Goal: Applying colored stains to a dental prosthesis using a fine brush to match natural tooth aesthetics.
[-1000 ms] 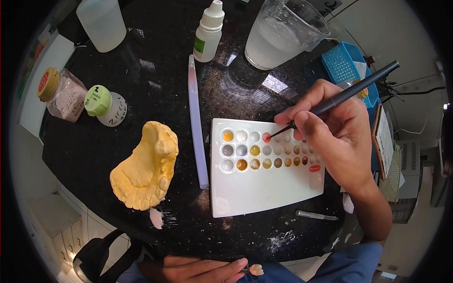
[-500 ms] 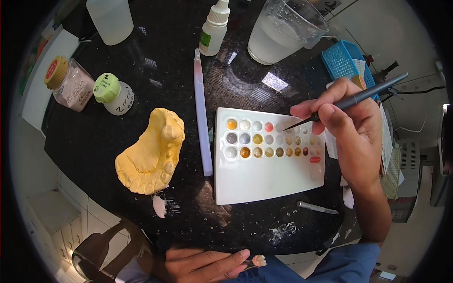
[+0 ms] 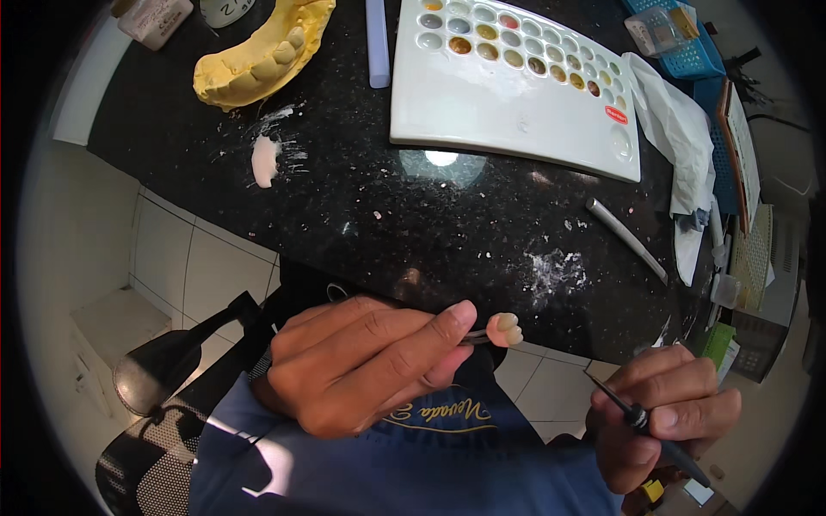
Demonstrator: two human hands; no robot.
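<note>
My left hand (image 3: 361, 361) is closed around slim metal forceps (image 3: 475, 336), most of them hidden by the fingers. At their tip sits a small dental piece (image 3: 504, 329) with tooth-coloured crowns and a pink base, just off the table's near edge. To the right, my right hand (image 3: 667, 413) pinches a fine brush (image 3: 637, 416) with a dark grey-blue handle. Its thin tip points up and left toward the dental piece, well apart from it. Farther away lies a white ceramic palette (image 3: 508, 107) with rows of coloured wells.
A yellow dental cast (image 3: 249, 69) stands at the far left, beside a pale purple stick (image 3: 377, 43). Pink material (image 3: 265, 162) and white powder (image 3: 555, 273) mark the black tabletop (image 3: 379, 249). A metal rod (image 3: 628, 241) and crumpled white tissue (image 3: 675, 129) lie at right.
My right hand has moved with the brush from over the palette down to the lower right. The view has tilted lower, and both hands now sit closer together, the dental piece still in the forceps.
</note>
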